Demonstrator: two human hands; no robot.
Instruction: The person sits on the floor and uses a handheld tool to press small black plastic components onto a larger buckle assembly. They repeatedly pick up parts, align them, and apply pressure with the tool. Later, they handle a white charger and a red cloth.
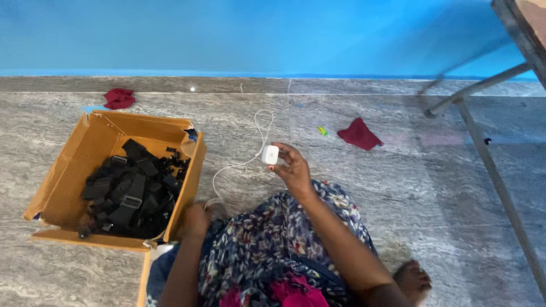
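Note:
My right hand point(292, 166) is raised over my knee and holds a small white plug adapter point(271, 154) between thumb and fingers. A thin white cable point(257, 132) runs from the adapter, loops on the grey stone floor and trails back toward my left hand point(196, 219). That hand rests low by my lap, right beside the near corner of a brown cardboard box point(68, 170). Its fingers are hidden, so I cannot see if it grips the cable. The box holds a pile of black straps with buckles point(132, 190).
Two dark red cloths lie on the floor, one behind the box point(119, 98) and one to the right point(359, 135), with a small yellow-green object point(322, 131) near it. A metal table frame point(483, 142) stands at right. A blue wall point(256, 34) runs behind.

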